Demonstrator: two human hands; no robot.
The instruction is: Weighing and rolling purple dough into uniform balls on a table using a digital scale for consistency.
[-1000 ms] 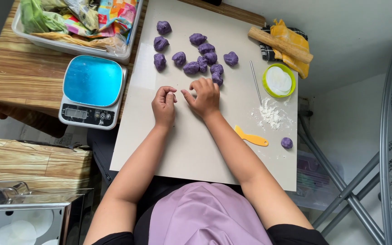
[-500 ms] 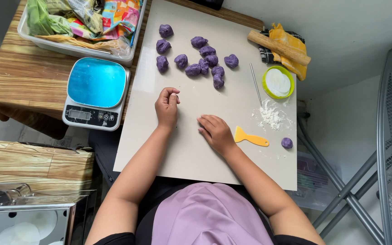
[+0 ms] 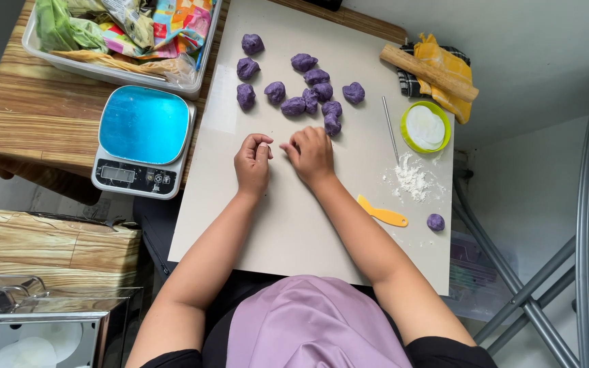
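My left hand [image 3: 253, 163] rests on the pale work board [image 3: 294, 232] with its fingers curled in; nothing shows inside it. Beside it, my right hand [image 3: 313, 154] lies knuckles up, fingers bent, thumb pointing at the left hand. The fingertips of the two hands almost meet. Whether something small lies between them is hidden. Several purple dough lumps [image 3: 308, 92] sit just beyond my right hand; the nearest one [image 3: 333, 125] is close to its knuckles.
A blue-topped kitchen scale [image 3: 143, 136] stands left of the board. On the right are a yellow scraper [image 3: 383, 215], one purple dough ball [image 3: 435, 221], spilled flour [image 3: 410, 178], a green-rimmed flour bowl [image 3: 425, 127], a thin metal rod [image 3: 390, 126] and a wooden rolling pin [image 3: 427, 71]. A tray of packets [image 3: 103, 65] sits far left.
My right hand drew back toward the yellow scraper, then came forward again beside my left hand. The left hand stayed nearly in place.
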